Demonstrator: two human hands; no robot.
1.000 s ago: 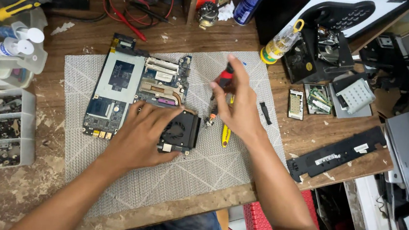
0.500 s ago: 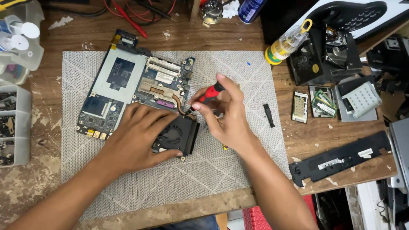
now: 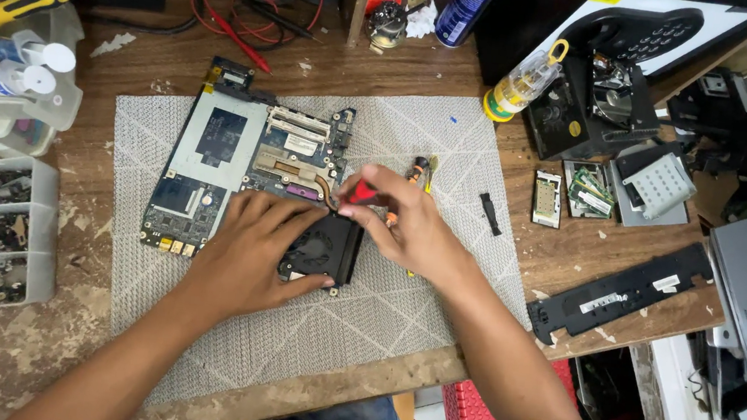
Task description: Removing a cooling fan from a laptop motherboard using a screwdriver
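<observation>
Red-handled screwdriver (image 3: pixel 361 191) in right hand (image 3: pixel 408 227), tip down-left toward fan (image 3: pixel 320 247)

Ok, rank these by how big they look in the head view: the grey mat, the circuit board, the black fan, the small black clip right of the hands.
1. grey mat, by far the largest.
2. circuit board.
3. black fan, partly covered by the left hand.
4. small black clip, smallest.

A worn brown wooden workbench (image 3: pixel 39 360) carries a grey patterned work mat (image 3: pixel 381 320); right of the mat lie a long black plastic strip (image 3: pixel 626 289) and a small green circuit card (image 3: pixel 546 197).
</observation>
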